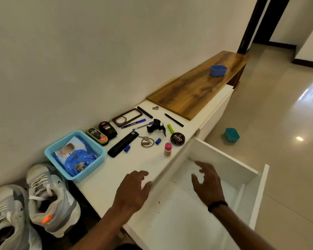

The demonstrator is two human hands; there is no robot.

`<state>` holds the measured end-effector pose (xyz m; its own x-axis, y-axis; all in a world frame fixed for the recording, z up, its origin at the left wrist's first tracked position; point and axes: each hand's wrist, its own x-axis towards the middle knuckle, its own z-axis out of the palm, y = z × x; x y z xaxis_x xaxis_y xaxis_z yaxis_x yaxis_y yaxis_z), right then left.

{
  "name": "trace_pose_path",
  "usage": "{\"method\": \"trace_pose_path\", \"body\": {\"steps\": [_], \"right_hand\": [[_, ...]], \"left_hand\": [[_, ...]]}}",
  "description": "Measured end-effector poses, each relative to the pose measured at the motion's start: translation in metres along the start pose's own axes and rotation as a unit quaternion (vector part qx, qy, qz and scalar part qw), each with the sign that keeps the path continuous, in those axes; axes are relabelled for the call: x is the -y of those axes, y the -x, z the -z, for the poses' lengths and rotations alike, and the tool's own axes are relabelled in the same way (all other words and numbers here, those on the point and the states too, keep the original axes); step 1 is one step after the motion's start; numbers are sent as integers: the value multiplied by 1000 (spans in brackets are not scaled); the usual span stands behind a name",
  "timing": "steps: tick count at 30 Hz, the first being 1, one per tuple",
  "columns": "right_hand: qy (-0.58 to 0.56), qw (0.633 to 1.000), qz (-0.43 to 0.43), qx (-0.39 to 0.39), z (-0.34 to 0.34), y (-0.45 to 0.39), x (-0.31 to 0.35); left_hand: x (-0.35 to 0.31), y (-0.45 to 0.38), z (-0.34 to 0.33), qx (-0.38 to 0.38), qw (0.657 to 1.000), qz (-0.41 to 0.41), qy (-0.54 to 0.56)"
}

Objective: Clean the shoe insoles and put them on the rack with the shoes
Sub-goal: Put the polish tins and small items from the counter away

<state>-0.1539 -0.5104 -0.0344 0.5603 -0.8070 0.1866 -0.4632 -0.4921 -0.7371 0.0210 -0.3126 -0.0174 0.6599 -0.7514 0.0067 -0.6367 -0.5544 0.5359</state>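
Open drawer, white desk, two bare hands, pair of shoes.

Left hand [132, 191]: fingers loosely spread, holding nothing, over the front edge of the desk [105, 184]. Right hand [207, 181]: fingers spread, holding nothing, above the pulled-out white drawer [224, 159]; black band at the wrist. Grey-white shoes [34, 201]: two, side by side at lower left, beside the desk's near end; insoles not distinguishable. On the desk: light-blue basket [51, 150] containing a blue packet; black shoe-polish tin [177, 138]; pink-capped bottle [168, 149]; keys [147, 141]; pens. Blue container [218, 70] on the wooden top beyond; teal container [232, 135] on the floor.
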Motion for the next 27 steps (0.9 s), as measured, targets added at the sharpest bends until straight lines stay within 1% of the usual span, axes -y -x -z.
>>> {"method": "trace_pose_path", "body": {"steps": [2,5,7,10,12,13,16,20,24,27], "right_hand": [[38,998,-7,56,-3,-50,13],[146,980,21,134,-19,-121,19],[207,959,41,187,-28,-156,19],[283,919,65,266,-39,-190,19],[308,896,71,312,-49,-204,19],[312,890,70,324,-53,-210,18],[304,895,66,320,-65,-222,15],[302,903,71,297,-70,-223,17],[264,926,72,259,-62,-198,15],[212,946,65,236,-45,-163,9]], "left_hand": [[-4,-27,1,5,999,37,27],[-17,-78,-15,24,996,69,55],[-28,-107,-31,31,995,65,64],[-45,-135,-52,41,995,48,75],[-49,-147,-63,41,995,39,77],[-51,-152,-67,33,996,32,79],[-49,-164,-76,5,997,16,81],[-47,-165,-74,5,996,9,90],[-47,-136,-62,15,992,-23,120],[-42,-94,-51,46,989,-82,114]]}}
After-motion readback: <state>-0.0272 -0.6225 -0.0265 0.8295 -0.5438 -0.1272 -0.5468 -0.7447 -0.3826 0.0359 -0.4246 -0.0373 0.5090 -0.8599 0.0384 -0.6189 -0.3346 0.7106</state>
